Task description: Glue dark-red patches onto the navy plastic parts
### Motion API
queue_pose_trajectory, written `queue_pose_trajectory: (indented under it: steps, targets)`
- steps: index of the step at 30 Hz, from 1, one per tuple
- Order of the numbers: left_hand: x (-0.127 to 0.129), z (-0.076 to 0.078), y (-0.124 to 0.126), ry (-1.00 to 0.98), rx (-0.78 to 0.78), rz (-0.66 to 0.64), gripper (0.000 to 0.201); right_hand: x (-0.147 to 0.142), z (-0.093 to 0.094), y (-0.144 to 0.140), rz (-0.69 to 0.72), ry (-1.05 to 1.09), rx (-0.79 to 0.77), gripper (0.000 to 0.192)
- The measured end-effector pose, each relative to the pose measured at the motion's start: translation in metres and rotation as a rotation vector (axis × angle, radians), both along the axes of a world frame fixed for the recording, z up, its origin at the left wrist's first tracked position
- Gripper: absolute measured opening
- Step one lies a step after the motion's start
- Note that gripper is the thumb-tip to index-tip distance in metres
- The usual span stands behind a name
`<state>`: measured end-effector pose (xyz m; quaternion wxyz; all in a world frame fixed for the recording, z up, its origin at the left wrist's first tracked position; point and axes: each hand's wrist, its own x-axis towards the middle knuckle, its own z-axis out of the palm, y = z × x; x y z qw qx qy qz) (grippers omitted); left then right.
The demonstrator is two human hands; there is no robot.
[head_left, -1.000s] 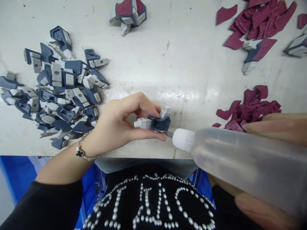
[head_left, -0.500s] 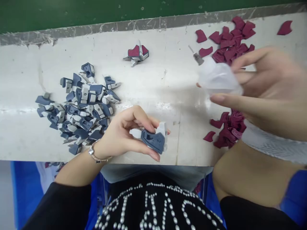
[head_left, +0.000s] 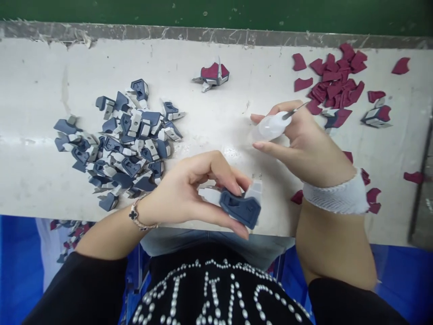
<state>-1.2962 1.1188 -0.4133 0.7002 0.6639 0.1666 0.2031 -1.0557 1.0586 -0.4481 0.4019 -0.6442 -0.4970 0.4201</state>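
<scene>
Down at the near edge of the white bench (head_left: 216, 135), the left hand (head_left: 182, 198) pinches a small blue-and-grey plastic part (head_left: 241, 208) between thumb and fingers, its grip closed firmly around the piece, which sits just over the bench's near rim. That part looks like a moulded dark blue shell with pale grey tabs jutting from its ends and a recess on its upper face. It is probably light, rigid and a little slick, so a hold across the blue body's flat sides should serve better than one on the thin grey tabs, which may be the weaker spots. Further off and to the right, the right hand (head_left: 304, 144) wraps loosely around a translucent squeeze bottle (head_left: 270, 127) with a thin metal needle tip pointing far-right; its grip is closed on the soft bottle. A heap of like blue-grey parts (head_left: 122, 144) lies at left, maroon pieces (head_left: 333, 81) at far right.
</scene>
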Motion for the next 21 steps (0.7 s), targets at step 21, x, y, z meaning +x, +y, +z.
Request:
queue_pose_trajectory:
  steps: [21]
  targets:
    - [0.007, -0.004, -0.001, 0.074, 0.152, 0.12, 0.031, 0.065, -0.012, -0.101, 0.094, -0.884, -0.346, 0.024]
